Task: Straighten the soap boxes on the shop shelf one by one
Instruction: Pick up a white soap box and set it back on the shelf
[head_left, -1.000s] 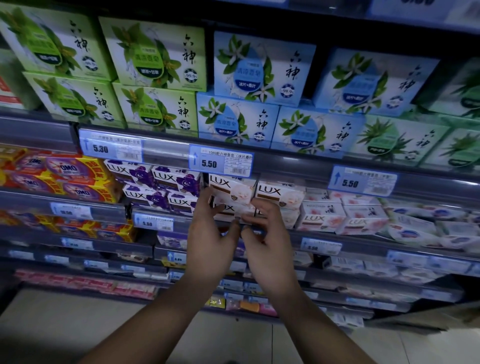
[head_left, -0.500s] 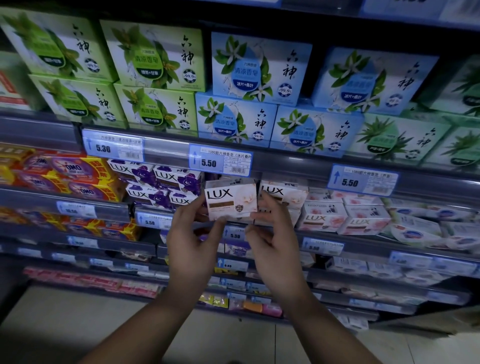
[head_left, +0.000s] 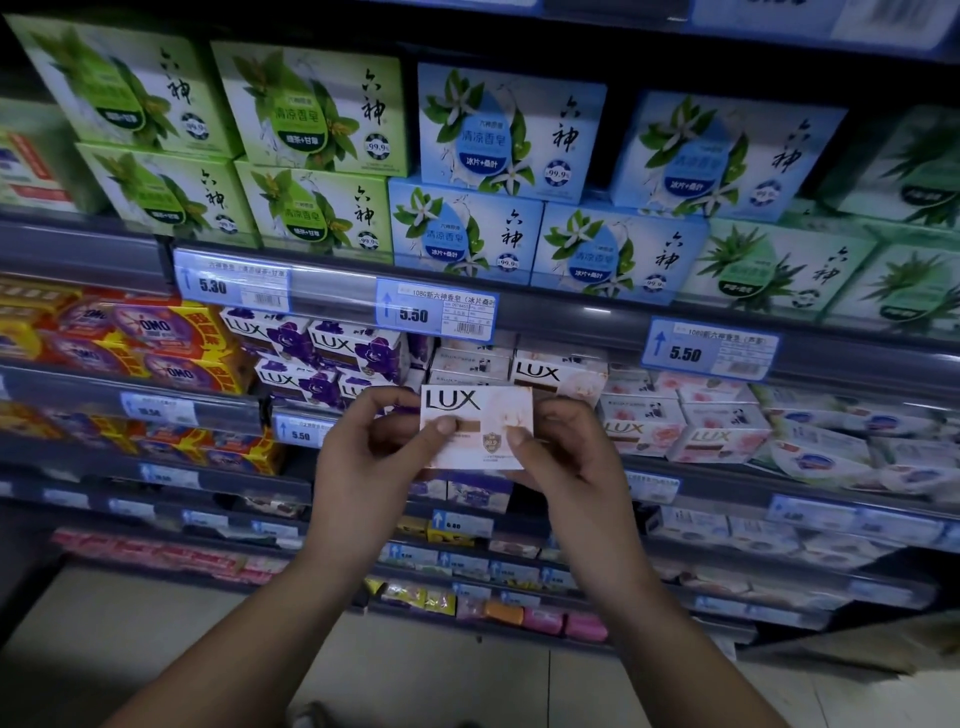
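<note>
**White LUX box held off the shelf in both hands**

Nearest me, my left hand (head_left: 371, 467) pinches the left end of the white LUX box (head_left: 475, 415) and my right hand (head_left: 561, 467) pinches its right end, with both thumbs on the printed face. The box hangs straight below the 5.50 price tag (head_left: 436, 314), in front of the shelf edge. Its long axis runs level from side to side and the logo faces me upright. Farther back, below and right of that tag, stands the shelved white LUX stack (head_left: 558, 373). I judge the box belongs just left of that stack, directly under the tag. That spot lies ahead and slightly up, and both hands are equally near it.
</note>
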